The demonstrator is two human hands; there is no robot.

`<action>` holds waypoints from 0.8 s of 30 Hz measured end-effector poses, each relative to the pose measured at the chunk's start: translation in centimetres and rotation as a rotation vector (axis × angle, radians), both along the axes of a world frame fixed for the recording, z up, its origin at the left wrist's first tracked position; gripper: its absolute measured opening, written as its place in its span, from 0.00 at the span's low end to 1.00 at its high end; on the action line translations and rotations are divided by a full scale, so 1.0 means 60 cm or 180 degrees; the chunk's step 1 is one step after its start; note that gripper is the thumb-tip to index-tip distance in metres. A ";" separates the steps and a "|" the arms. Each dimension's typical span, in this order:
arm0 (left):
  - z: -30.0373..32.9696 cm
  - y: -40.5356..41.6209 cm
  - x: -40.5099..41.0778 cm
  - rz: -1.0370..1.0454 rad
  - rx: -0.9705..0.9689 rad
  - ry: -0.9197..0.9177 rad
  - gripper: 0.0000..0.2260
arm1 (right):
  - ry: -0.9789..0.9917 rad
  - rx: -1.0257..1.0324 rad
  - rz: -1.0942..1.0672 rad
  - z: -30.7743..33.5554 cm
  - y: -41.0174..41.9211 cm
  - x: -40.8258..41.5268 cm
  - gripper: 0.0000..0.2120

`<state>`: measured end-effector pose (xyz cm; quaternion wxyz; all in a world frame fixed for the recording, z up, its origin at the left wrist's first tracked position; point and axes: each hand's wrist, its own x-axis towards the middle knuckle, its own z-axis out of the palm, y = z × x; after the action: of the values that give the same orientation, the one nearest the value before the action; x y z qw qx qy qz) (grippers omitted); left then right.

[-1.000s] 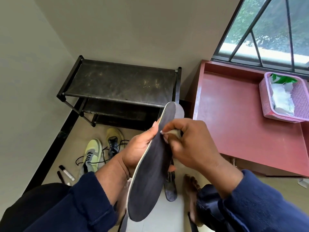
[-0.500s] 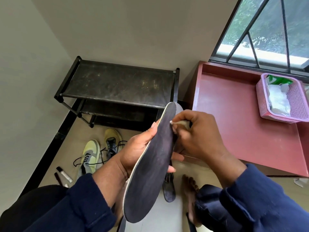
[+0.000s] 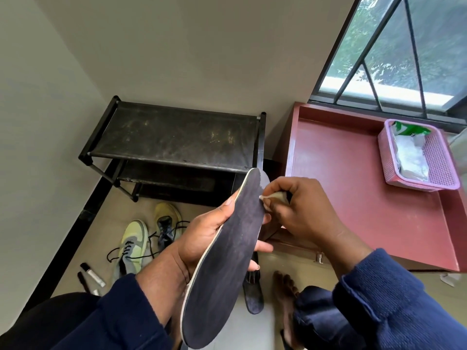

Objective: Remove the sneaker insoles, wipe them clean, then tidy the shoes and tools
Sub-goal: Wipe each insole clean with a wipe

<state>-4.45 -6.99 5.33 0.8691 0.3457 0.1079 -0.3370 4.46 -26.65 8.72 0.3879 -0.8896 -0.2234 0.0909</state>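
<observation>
Dark navy insole, lime-yellow sneakers, pink mesh basket, black rack
</observation>
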 end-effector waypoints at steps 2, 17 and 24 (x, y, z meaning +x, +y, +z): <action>0.002 -0.002 -0.001 0.0006 -0.0045 -0.0017 0.27 | -0.0059 -0.0053 -0.0050 -0.002 0.000 0.002 0.10; 0.002 0.002 0.000 0.0453 -0.0364 -0.0175 0.25 | 0.0359 0.0188 0.1001 0.004 0.004 -0.013 0.09; 0.000 -0.002 -0.001 0.0147 -0.0315 -0.0122 0.23 | 0.0346 0.0206 0.0537 0.001 -0.003 0.001 0.09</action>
<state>-4.53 -7.09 5.36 0.8945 0.3061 0.0824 -0.3151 4.50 -26.85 8.77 0.4188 -0.8484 -0.2789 0.1641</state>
